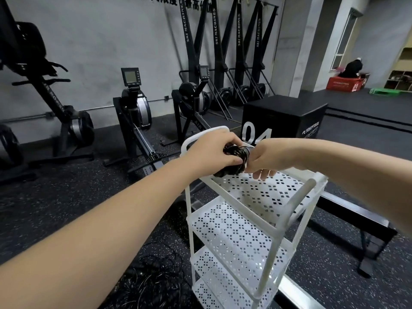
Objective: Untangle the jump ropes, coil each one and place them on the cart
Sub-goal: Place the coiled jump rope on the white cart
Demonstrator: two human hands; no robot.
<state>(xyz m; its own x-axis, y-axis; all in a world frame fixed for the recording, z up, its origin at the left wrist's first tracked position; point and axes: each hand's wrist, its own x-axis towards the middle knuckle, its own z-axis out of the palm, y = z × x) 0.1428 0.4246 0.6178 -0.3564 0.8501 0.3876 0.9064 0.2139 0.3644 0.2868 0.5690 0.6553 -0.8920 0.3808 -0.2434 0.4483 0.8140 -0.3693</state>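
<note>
Black cord, wound into a compact coiled rope point(235, 162), is held by both hands just above the far end of the top shelf of the white cart point(263, 197). The left hand point(211, 151) wraps the coil from above, its fingers point(231, 139) curled over it and the thumb pressed on the near side. The right hand point(268, 159) is clamped on the other end, fingertips showing below.

To do this step well, keep the turns squeezed together, tuck the loose end so the coil cannot spring open, and lower it flat onto the shelf before letting go. A tangle of ropes point(153, 275) lies on the floor point(66, 197) beside the cart's foot, so more coiling appears to be left.

Hidden or unclear:
- the rope's handles, covered by the hands
- whether the end is secured
- a pale strip at the coil's top, which may be rope or cart rim
- the lowest shelf, cut off by the frame edge
</note>
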